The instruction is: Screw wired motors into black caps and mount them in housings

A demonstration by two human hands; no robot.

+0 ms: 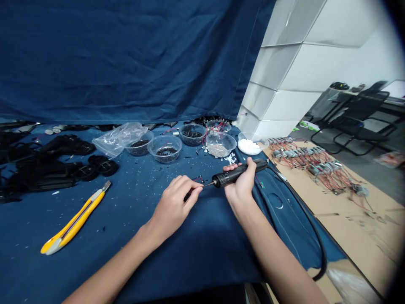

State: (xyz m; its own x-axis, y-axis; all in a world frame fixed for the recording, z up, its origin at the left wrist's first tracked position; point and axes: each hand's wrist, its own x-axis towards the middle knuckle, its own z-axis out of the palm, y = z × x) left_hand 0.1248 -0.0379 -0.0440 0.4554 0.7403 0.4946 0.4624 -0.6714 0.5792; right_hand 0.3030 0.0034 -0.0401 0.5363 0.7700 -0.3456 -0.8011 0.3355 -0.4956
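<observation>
Electric screwdriver (232, 175) gripped in right hand (241, 185); part (187, 195) pinched in left hand (172, 209), hidden.

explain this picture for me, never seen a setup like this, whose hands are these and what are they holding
No machine here: this one picture comes from a camera worn on a person's head, looking down at their bare hands. The right hand grips a black corded pen-shaped power tool with a thin metal tip. The left hand holds a small dark part with thin wires, too small to identify. Beneath them lies a dark blue cloth bearing a yellow utility knife and clear plastic bowls of small parts. To the right, small motors with red wires lie on brown cardboard.
</observation>
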